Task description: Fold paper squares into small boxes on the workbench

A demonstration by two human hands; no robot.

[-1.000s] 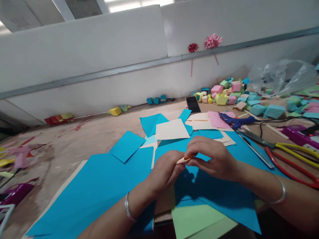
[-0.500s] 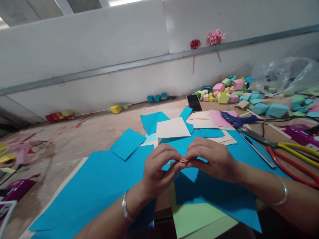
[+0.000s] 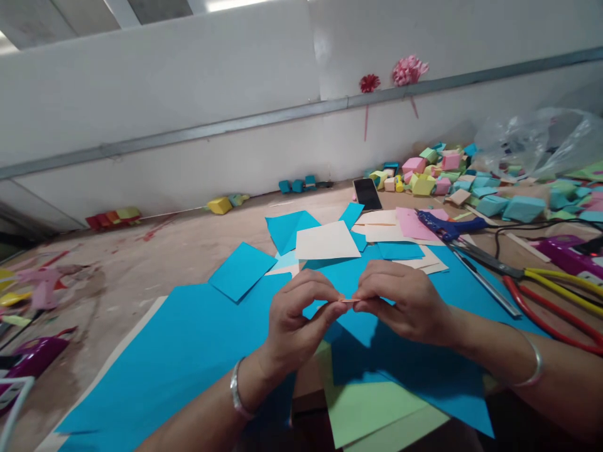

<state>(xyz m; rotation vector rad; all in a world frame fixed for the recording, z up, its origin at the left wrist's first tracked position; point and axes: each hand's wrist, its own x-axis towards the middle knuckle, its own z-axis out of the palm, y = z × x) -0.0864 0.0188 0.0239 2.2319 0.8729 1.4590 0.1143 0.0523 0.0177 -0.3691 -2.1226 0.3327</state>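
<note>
A thin folded strip of orange paper point(image 3: 349, 301) is pinched between both hands, just above the blue sheets. My left hand point(image 3: 296, 320) grips its left end with thumb and fingers closed. On the right end, my right hand point(image 3: 400, 301) is closed the same way. Each wrist wears a silver bangle. Under the hands lie large blue paper sheets point(image 3: 188, 351) and a light green sheet point(image 3: 367, 408). A cream square point(image 3: 327, 242) and smaller blue pieces point(image 3: 241, 270) lie just beyond the hands.
A blue glue gun point(image 3: 445, 226), scissors with yellow and red handles point(image 3: 551, 289) and a metal ruler point(image 3: 485, 285) lie to the right. A phone point(image 3: 367, 194) and a heap of coloured paper boxes point(image 3: 452, 179) sit at the back right, beside a plastic bag point(image 3: 532, 144).
The hands rose slightly and drew the orange strip out between them; the left hand turned from a curled fist below the strip to a fingertip pinch at its end.
</note>
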